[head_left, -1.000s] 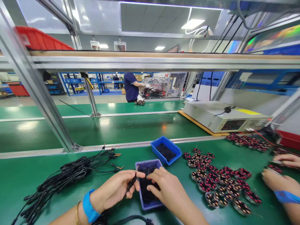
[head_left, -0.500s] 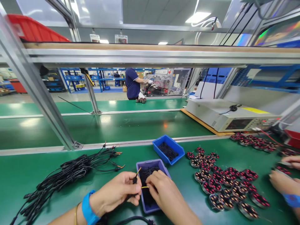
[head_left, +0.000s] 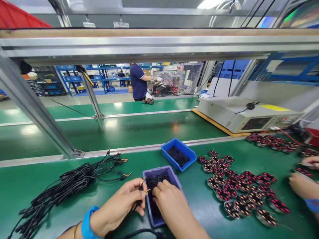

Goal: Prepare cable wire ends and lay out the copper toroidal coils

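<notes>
My left hand, with a blue wristband, pinches a black cable near its end. Thin yellow and orange wire ends stick out past the fingers. My right hand is over the purple bin, its fingers curled down at the small black pieces inside. Whatever lies between those fingertips is hidden. Left of my hands lies a bundle of black cables with bare coloured wire ends. Beyond the purple bin stands a blue bin, also holding small black pieces.
Several round copper-wound stators spread over the green bench at right. A co-worker's hands handle one at the far right edge. Behind them stands a grey test instrument. A metal-framed shelf crosses above; another person stands beyond.
My right hand has come off the yellow wire and moved slightly left, down into the purple bin. My left hand keeps hold of the cable. The camera view has tilted slightly downward.
</notes>
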A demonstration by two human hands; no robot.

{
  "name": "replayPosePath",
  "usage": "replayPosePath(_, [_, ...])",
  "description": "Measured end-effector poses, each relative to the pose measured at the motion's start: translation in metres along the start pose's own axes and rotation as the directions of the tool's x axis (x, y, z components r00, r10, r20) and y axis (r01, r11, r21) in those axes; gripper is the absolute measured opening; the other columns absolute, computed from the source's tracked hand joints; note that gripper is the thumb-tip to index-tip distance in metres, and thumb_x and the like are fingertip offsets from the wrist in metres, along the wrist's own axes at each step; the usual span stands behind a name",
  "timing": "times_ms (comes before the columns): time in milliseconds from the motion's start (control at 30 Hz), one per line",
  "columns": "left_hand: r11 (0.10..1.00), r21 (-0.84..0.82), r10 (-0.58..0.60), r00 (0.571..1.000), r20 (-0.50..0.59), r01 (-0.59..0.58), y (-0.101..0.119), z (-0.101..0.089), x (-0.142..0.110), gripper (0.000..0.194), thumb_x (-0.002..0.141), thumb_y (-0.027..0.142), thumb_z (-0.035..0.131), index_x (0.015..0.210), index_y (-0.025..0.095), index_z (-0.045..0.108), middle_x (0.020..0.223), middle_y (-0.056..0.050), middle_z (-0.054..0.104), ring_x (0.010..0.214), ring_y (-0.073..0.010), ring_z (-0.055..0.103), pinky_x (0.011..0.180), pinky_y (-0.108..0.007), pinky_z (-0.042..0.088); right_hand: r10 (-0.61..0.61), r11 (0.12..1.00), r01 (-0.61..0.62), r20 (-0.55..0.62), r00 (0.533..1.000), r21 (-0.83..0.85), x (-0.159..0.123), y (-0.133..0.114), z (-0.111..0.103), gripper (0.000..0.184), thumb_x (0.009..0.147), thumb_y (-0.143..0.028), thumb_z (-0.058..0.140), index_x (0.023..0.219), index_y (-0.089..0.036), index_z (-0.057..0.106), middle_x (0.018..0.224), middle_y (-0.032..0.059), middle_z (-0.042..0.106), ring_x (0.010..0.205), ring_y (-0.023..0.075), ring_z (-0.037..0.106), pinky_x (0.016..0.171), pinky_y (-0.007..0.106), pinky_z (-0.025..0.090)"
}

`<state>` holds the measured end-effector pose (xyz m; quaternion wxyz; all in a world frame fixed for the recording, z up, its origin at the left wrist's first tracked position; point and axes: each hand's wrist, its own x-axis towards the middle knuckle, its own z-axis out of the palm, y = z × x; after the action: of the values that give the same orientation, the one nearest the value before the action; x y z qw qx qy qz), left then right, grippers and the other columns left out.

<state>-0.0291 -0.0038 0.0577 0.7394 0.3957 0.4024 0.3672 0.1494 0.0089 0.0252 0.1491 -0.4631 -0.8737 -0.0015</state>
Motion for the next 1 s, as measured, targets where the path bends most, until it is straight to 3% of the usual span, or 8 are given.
replayPosePath(267, [0.999,0.032,0.041,0.998,0.037,-0.043,-0.006,-0.001,-0.001,0.026,0.077,0.035,0.078,0.084,0.015,0.063,0.074,0.001,0.052,0.064,-0.0108,0.05,0.06,-0.021,0.049,0.06,0.968,-0.043,-0.062,0.996,0.246,-0.007,0.008,-0.018,0.02,0.087,-0.003,0.062,0.081,-0.022,0.067,0.079,0.0017,0.067,0.076,0.021,0.064,0.065,0.029,0.048])
replayPosePath(500, [0.982,0.135,0.131,0.991,-0.008,-0.129,-0.01,0.0,0.0,0.036,0.08,0.049,0.074,0.083,0.017,0.057,0.069,0.002,0.05,0.067,-0.0136,0.051,0.055,-0.021,0.047,-0.003,0.881,0.14,-0.291,0.957,0.452,-0.009,0.007,-0.027,0.024,0.101,-0.014,0.046,0.099,-0.021,0.069,0.09,0.0058,0.072,0.08,0.0201,0.065,0.072,0.032,0.053])
replayPosePath(733, [0.945,0.244,0.226,0.974,-0.013,-0.216,-0.014,0.001,0.0,0.037,0.085,0.053,0.067,0.085,0.019,0.053,0.073,0.002,0.047,0.068,-0.0139,0.049,0.051,-0.02,0.045,-0.023,0.873,0.183,-0.335,0.942,0.453,-0.01,0.002,-0.033,0.026,0.103,-0.015,0.042,0.102,-0.02,0.068,0.091,0.0066,0.073,0.08,0.0209,0.065,0.073,0.034,0.053])
replayPosePath(1000, [0.94,0.263,0.228,0.974,-0.005,-0.219,-0.01,0.003,-0.002,0.039,0.084,0.055,0.067,0.083,0.019,0.052,0.073,0.002,0.047,0.065,-0.0128,0.048,0.05,-0.019,0.044,-0.024,0.874,0.181,-0.333,0.943,0.45,-0.012,0.003,-0.03,0.027,0.103,-0.015,0.042,0.097,-0.02,0.068,0.087,0.0065,0.071,0.077,0.0205,0.064,0.071,0.034,0.053])
